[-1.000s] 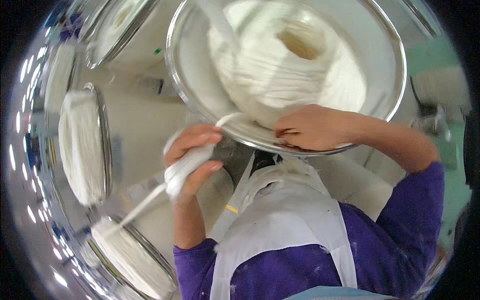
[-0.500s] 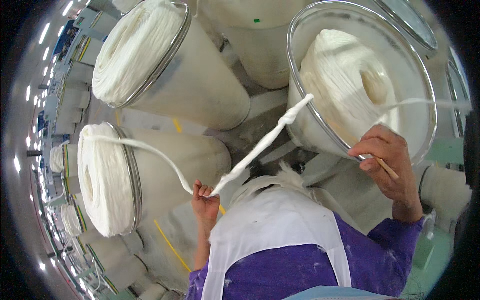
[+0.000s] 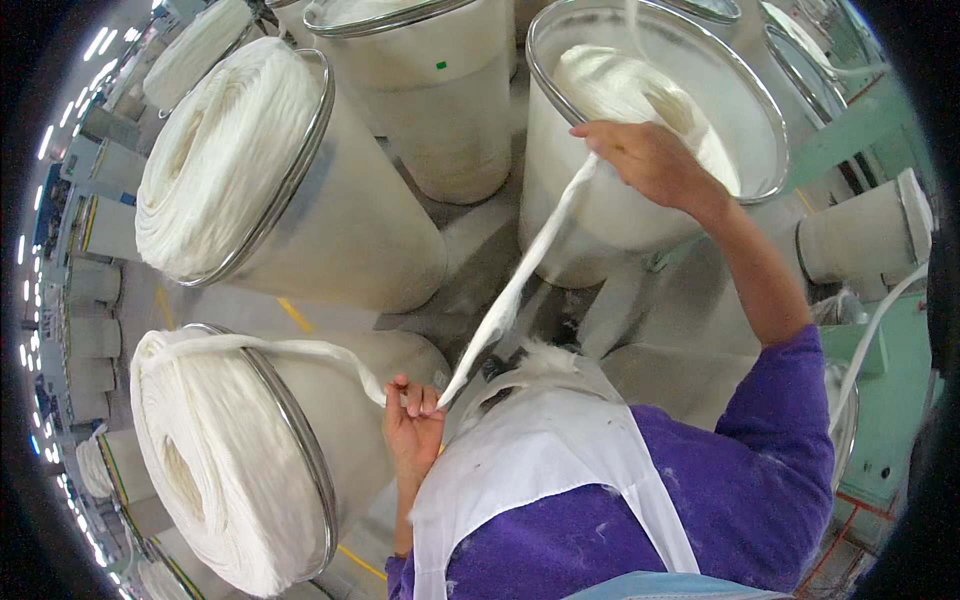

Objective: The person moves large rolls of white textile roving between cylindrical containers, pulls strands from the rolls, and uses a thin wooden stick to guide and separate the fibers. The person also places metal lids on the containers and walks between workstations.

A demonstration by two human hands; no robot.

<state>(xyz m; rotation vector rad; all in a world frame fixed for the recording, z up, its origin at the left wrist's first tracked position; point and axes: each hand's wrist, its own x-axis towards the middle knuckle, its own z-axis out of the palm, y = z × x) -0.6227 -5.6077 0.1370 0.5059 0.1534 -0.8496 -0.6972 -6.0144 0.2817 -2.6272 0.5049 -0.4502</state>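
A white fibre sliver (image 3: 517, 280), loosely twisted like a soft rope, is pinched in my left hand (image 3: 413, 430) in front of my apron. From there one length runs left to the coiled sliver (image 3: 190, 460) in the lower-left can. The other length slants up to the rim of the upper-right can (image 3: 565, 215), where my right hand (image 3: 655, 170) has its fingers closed on its upper end. Behind that hand, a smaller sliver coil (image 3: 615, 85) sits low inside the can. The right palm's inside is hidden, and no stick shows there.
A tall can with a full coil (image 3: 230, 160) stands at the upper left, and another can (image 3: 430, 120) at the back. A green machine panel (image 3: 890, 400) is on the right, with a loose sliver (image 3: 875, 320) hanging beside it. Yellow lines mark the floor.
My right hand has moved up and left from the near rim to the sliver's upper end and closed on it. The thin stick it held no longer shows. The view has shifted.
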